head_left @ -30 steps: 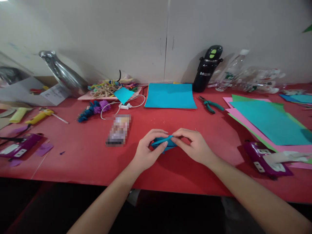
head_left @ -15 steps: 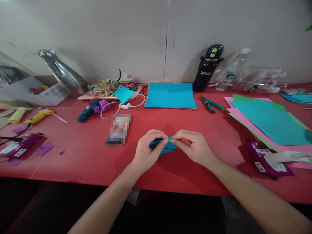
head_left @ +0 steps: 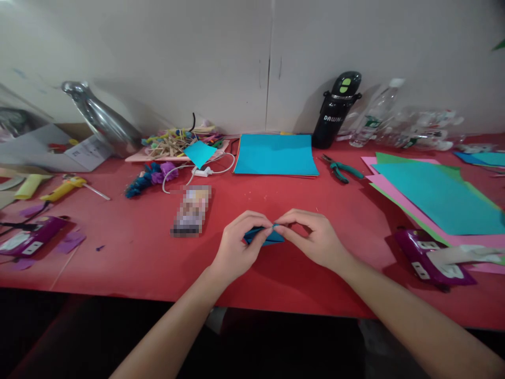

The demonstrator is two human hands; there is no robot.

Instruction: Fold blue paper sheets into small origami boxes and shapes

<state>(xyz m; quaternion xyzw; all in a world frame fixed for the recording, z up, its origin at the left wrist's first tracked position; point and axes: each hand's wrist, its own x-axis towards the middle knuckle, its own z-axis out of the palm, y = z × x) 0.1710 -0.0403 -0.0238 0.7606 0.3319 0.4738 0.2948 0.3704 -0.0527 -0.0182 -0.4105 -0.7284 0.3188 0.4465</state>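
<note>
A small piece of folded blue paper (head_left: 275,238) is held over the red table (head_left: 158,273), near its front edge. My left hand (head_left: 241,243) pinches it from the left between thumb and fingers, covering part of it. From the right, my right hand (head_left: 313,234) grips the top corner with thumb and forefinger. The fingertips of both hands nearly meet at that corner. Beyond my left hand lies a phone (head_left: 192,210) with a blurred screen.
Behind are a stack of blue paper (head_left: 276,153), pliers (head_left: 341,169) and a black flask (head_left: 337,110). Coloured sheets (head_left: 437,195) and a purple tissue pack (head_left: 430,258) lie right. At left are a yellow glue gun (head_left: 65,189), wooden sticks (head_left: 169,146) and a steel jug (head_left: 104,118).
The folded paper has tilted slightly, and less of its lower part shows. The fingertips have shifted a little at the top corner; both hands stay in nearly the same place.
</note>
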